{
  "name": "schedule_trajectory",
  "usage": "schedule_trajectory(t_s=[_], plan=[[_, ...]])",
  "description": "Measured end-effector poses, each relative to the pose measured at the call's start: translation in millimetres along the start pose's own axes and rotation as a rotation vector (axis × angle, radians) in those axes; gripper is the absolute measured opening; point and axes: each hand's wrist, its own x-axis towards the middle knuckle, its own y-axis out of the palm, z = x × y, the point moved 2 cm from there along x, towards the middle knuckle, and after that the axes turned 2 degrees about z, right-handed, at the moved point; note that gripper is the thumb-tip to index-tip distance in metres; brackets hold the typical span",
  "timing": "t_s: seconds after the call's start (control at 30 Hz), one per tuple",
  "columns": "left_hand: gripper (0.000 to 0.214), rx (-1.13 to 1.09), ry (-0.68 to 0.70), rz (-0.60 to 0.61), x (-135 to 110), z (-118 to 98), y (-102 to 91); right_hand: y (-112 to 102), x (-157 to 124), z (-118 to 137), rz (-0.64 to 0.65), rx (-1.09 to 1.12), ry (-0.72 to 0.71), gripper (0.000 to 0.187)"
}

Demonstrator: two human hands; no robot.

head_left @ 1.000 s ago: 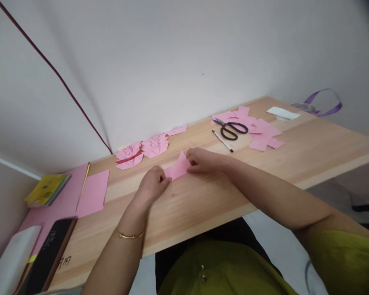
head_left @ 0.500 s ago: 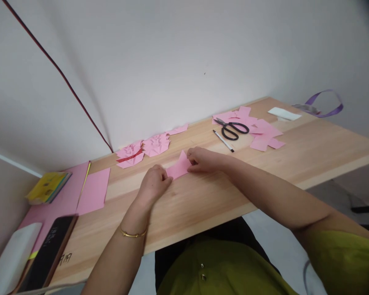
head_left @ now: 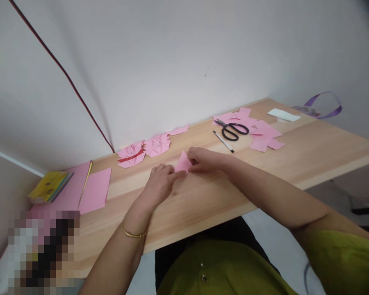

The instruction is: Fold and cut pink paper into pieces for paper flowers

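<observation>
A small piece of pink paper with a pointed top lies on the wooden table between my hands. My left hand grips its left side, with the thumb stretched along the lower edge and the other fingers bent over. My right hand pinches the paper's right side between thumb and curled fingers. Both hands cover the paper's side edges, so its full outline is hidden. Beyond them, pink folded paper pieces lie by the wall, one crossed by a red strip.
Black-handled scissors rest on pink paper scraps, beside a white pen. A white strip lies far right. At left are pink sheets, a yellow pack and a pencil-like yellow stick. The near left corner is pixelated.
My left hand has moved right and inward over the pink paper, its thumb now along the lower edge. Less of the paper shows. My right hand stays nearly in place.
</observation>
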Motion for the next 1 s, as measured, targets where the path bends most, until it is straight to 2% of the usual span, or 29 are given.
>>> schedule_trajectory(t_s=[0.2,0.43,0.57,0.7,0.87,0.93,1.0], plan=[[0.043,0.033,0.006,0.045,-0.8,-5.2,-2.7,3.4,1.9,-4.7,-0.013,-0.005,-0.011,0.023],[0.036,-0.08,-0.031,0.098,-3.1,-4.0,-11.1,0.2,0.8,-1.6,-0.006,0.016,-0.023,0.022],[0.031,-0.116,-0.051,0.134,-8.7,-1.5,-19.5,-5.1,-3.0,2.7,0.011,0.092,0.043,0.016],[0.03,-0.177,-0.062,0.123,-11.7,-0.7,-21.9,-11.5,-9.6,0.2,-0.015,0.185,0.159,0.03],[0.033,-0.162,-0.024,0.084,-11.7,0.2,-18.7,-8.9,-8.8,-2.8,-0.072,0.349,0.143,0.037],[0.033,-0.154,-0.021,0.091,-11.3,0.0,-18.2,-0.9,-4.0,0.5,-0.116,0.32,0.156,0.044],[0.033,-0.169,-0.028,0.104,-10.8,-0.5,-18.7,9.1,1.5,6.3,-0.161,0.188,0.165,0.053]])
